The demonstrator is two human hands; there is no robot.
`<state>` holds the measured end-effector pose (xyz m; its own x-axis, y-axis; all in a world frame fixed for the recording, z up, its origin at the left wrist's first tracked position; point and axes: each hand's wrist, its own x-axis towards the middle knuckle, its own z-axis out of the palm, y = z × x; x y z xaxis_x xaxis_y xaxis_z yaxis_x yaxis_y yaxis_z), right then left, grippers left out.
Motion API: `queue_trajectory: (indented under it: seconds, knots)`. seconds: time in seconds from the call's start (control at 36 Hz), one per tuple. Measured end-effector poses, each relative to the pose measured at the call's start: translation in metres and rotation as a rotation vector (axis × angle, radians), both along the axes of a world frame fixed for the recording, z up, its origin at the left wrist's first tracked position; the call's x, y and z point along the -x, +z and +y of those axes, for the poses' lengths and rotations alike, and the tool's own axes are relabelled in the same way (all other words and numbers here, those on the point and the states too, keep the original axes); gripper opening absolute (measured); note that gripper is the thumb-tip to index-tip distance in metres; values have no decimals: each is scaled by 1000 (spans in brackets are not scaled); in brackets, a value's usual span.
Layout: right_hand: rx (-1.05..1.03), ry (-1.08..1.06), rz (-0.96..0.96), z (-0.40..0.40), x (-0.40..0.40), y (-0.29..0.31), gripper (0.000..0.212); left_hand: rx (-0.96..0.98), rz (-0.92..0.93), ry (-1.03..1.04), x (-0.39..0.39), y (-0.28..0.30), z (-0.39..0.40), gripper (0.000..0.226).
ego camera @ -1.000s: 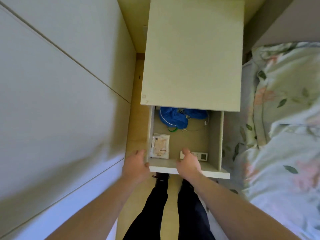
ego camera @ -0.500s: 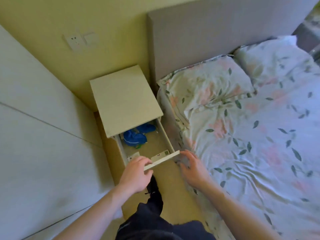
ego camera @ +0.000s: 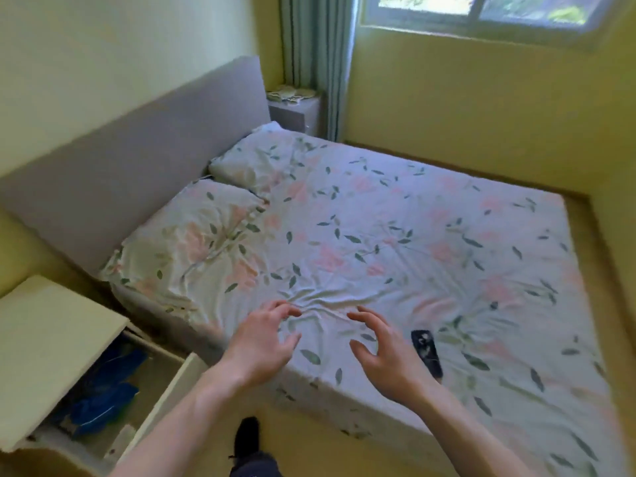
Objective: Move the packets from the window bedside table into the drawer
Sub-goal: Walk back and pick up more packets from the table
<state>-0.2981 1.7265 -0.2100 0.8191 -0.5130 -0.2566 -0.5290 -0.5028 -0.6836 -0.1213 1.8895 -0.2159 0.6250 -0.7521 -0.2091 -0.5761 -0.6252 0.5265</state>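
Packets (ego camera: 290, 93) on window bedside table (ego camera: 296, 110), far across bed (ego camera: 395, 235). Our left hand (ego camera: 263, 342), right hand (ego camera: 382, 352) hover empty, fingers spread. Drawer (ego camera: 165, 383) open.

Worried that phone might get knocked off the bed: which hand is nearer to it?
Right. The right hand hovers just beside the phone; the left hand is farther, beyond the right one.

Yellow walls (ego camera: 481, 108) enclose a bed (ego camera: 395, 242) with a grey headboard (ego camera: 137, 149). Daylight enters the window (ego camera: 481, 8) beside a green curtain (ego camera: 316, 56).
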Motion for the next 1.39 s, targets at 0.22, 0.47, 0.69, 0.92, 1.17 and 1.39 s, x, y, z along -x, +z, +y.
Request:
queue_trajectory:
  seconds: [0.22, 0.47, 0.69, 0.92, 1.17, 1.39]
  knots:
    - [-7, -405, -83, -91, 197, 36, 44, 58, -58, -417, 148, 37, -159, 36]
    - [4, -746, -108, -161, 365, 37, 41, 56, -83, -765, 287, 44, -300, 36]
    - [18, -849, -48, -249, 469, 41, 41, 48, -46, -838, 381, 26, -402, 33]
    - [29, -948, -50, -334, 573, 49, 42, 24, -74, -953, 485, 26, -518, 34]
    - [28, -1000, -72, -436, 711, 36, 42, 75, -70, -1034, 629, 38, -639, 35]
    - [86, -844, -61, -556, 818, 35, 45, 114, -48, -836, 736, 39, -720, 37]
